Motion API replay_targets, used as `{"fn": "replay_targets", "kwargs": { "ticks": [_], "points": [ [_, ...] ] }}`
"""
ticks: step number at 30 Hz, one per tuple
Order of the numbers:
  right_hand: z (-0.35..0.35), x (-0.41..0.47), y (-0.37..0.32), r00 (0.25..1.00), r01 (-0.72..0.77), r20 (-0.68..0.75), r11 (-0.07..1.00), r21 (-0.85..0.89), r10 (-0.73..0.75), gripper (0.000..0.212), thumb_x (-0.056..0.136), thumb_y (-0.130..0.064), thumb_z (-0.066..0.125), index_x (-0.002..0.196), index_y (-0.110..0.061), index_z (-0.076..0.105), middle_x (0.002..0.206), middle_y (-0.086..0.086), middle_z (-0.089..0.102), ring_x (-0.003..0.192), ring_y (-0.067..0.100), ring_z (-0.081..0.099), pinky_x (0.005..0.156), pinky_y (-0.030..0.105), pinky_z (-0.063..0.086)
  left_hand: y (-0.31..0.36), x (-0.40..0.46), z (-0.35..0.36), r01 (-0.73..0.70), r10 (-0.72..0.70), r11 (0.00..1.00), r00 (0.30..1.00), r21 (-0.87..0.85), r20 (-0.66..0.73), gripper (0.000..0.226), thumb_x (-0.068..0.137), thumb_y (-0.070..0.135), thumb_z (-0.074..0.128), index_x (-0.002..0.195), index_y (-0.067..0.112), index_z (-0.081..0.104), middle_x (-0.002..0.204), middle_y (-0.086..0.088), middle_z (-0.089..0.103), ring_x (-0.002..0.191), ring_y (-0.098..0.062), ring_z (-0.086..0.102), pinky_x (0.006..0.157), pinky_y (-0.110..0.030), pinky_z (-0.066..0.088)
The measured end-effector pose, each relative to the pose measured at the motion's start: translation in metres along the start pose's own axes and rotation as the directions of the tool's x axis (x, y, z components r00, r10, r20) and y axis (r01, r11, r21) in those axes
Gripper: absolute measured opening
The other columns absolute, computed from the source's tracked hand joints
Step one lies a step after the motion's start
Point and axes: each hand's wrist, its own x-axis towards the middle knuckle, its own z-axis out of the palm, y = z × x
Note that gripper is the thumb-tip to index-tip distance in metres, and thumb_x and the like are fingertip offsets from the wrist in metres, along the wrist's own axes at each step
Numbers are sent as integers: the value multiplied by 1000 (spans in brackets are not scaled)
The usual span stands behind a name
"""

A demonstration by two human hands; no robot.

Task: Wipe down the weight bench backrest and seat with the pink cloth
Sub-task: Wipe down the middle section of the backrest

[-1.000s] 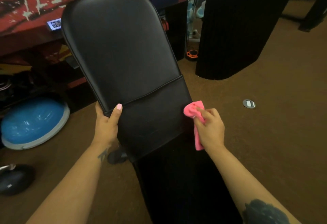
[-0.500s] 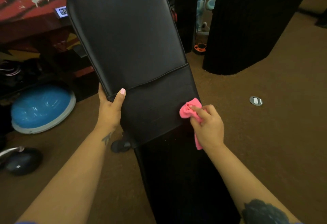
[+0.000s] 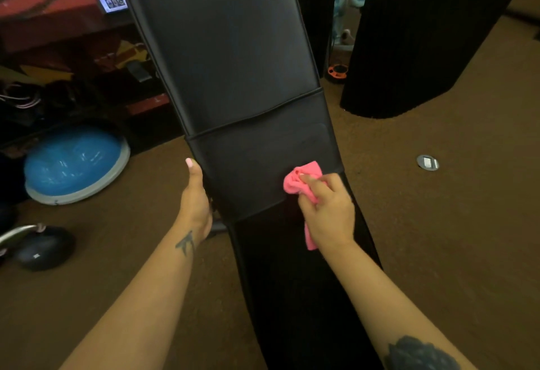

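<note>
A round blue ball-half (image 3: 74,162) with a grey rim sat on the brown carpet (image 3: 438,223) at the far left. It looked smooth and shiny. Near it, lower down, lay a dark round weight (image 3: 41,248).

The left hand (image 3: 195,194) held the left edge of the backrest (image 3: 228,63). Its thumb lay along the side, and its fingers were hidden behind the pad, so how tightly it held could not be seen. The backrest was tall, black and smooth, with a rounded rim and a seam running across it.

The pink cloth (image 3: 302,182) was soft and bunched up. It pressed on the low right part of the backrest, just under the seam. The right hand (image 3: 328,212) curled round the cloth, and one end of it hung below the hand. The dark seat (image 3: 306,296) was long and flat beneath.

A small round metal plate (image 3: 427,162) sat in the carpet at the right.
</note>
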Motion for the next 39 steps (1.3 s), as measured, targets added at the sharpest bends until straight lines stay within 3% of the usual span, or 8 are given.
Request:
{"fn": "replay_targets", "kwargs": {
  "ticks": [3,7,13,20,25,29,35,39],
  "points": [
    [6,-21,-4,985,135,105,991,-5,-133,36,70,-11,71,106,-17,69,87,6,58,72,21,56,62,35,50,-6,-6,-2,50,-50,999,998,22,43,99,68,83,30,148,24,37,152,0,40,140,-22,37,106,-38,39],
    [-2,-24,17,992,108,62,994,-33,-105,33,68,-12,69,100,-19,72,83,6,58,68,23,56,58,37,50,-11,-12,-3,70,-76,993,995,94,67,98,68,81,26,146,23,38,142,4,46,122,-13,46,73,-24,48],
    [20,-26,-26,998,9,54,999,53,-12,36,74,-16,65,110,-21,67,92,3,57,75,20,57,65,39,51,-16,-13,2,51,-32,980,994,190,-101,84,88,70,20,145,11,41,147,-10,46,136,-29,43,115,-47,33],
    [8,-41,-6,996,38,82,999,-3,-37,35,69,-10,71,102,-18,71,87,5,58,72,20,57,62,39,52,-13,-16,3,26,-8,969,997,246,-74,101,72,78,21,149,14,35,152,-7,41,139,-28,39,116,-47,31],
    [24,-34,-38,995,65,70,997,41,-67,36,74,-16,65,109,-19,67,89,4,57,73,19,55,64,38,51,-16,-14,4,-23,48,963,995,268,-85,78,93,66,15,148,15,38,149,-8,45,136,-27,43,115,-45,33],
    [24,-56,-34,958,190,217,982,8,-187,36,72,-17,69,108,-20,67,88,4,58,73,19,56,62,40,51,-16,-14,4,1,29,964,994,268,-108,81,92,67,16,147,13,39,147,-13,47,136,-33,43,113,-52,33],
    [19,-42,-20,994,77,79,997,-3,-76,33,73,-18,65,105,-17,69,85,6,58,69,22,56,59,40,51,-18,-16,9,-3,34,972,992,237,-123,76,95,64,16,146,14,40,147,-8,46,135,-28,43,114,-45,34],
    [31,-62,-41,961,187,203,982,31,-189,33,76,-24,58,107,-19,66,86,5,57,70,20,55,59,41,50,-21,-13,10,0,28,979,990,202,-137,78,94,67,16,149,15,35,152,-6,41,140,-26,37,117,-44,28]
  ]
}}
